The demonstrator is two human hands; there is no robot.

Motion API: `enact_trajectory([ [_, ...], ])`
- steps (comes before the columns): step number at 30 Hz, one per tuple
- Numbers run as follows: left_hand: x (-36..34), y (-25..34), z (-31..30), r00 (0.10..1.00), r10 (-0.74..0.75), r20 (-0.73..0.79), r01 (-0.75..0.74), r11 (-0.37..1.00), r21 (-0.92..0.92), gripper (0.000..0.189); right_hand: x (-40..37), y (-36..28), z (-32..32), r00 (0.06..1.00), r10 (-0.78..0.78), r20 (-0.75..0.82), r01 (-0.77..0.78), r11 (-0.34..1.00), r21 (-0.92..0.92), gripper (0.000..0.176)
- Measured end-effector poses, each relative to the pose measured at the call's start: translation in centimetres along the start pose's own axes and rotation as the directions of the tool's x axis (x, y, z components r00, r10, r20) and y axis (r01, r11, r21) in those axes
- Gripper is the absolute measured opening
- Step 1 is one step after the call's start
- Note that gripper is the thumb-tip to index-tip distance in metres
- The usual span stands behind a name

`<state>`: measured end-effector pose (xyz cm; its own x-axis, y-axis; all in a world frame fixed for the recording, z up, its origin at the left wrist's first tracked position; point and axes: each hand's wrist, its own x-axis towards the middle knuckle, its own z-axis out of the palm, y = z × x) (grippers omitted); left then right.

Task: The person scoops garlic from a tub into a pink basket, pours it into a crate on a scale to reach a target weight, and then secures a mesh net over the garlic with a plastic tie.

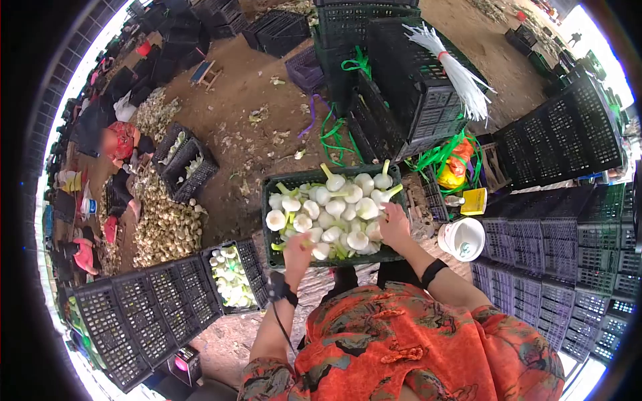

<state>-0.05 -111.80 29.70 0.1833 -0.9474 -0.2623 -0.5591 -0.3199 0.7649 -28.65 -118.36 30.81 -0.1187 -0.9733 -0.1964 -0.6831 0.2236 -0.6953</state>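
A dark plastic crate point(267, 180) heaped with white garlic bulbs point(336, 208), some with short green stems, lies right in front of me. My left hand point(297, 254) reaches over the crate's near left part, its fingertips blurred at the bulbs there. At the right side, my right hand point(395, 227) has its fingers curled against a garlic bulb point(374, 231), with more bulbs just beyond the fingertips. Dark bands circle both of my wrists.
A smaller crate of garlic point(231, 277) stands at left beside stacked black crates point(144, 311). A white bucket point(461, 239) and yellow box point(474, 201) are at right. White ties point(455, 73) lie on tall crates ahead. A person point(120, 142) sits by a garlic pile point(167, 230).
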Motion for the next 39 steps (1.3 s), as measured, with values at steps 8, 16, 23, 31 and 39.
enact_trajectory([
  [8,0.0,-0.2,-0.1,0.941,0.248,-0.230,-0.224,0.966,0.127,0.069,4.1,-0.2,2.7,0.940,-0.326,0.103,0.328,0.945,-0.007,0.027],
  [16,-0.7,-2.9,3.5,0.933,0.358,-0.046,-0.323,0.885,0.335,0.046,3.0,-3.0,1.5,0.926,-0.018,0.377,0.072,0.989,-0.130,0.045],
  [23,5.5,2.1,-4.1,0.898,0.338,-0.282,-0.178,0.865,0.469,0.059,0.1,-0.5,1.1,0.878,-0.160,0.451,0.325,0.891,-0.318,0.051],
  [31,7.4,2.5,-1.2,0.972,-0.051,-0.227,0.173,0.812,0.558,0.065,-3.2,3.9,1.2,0.922,-0.387,0.033,0.383,0.920,0.084,0.036],
  [39,12.1,3.4,-3.0,0.968,0.239,0.074,-0.239,0.794,0.559,0.053,-3.3,3.6,-0.4,0.970,0.073,0.232,-0.163,0.902,0.400,0.034],
])
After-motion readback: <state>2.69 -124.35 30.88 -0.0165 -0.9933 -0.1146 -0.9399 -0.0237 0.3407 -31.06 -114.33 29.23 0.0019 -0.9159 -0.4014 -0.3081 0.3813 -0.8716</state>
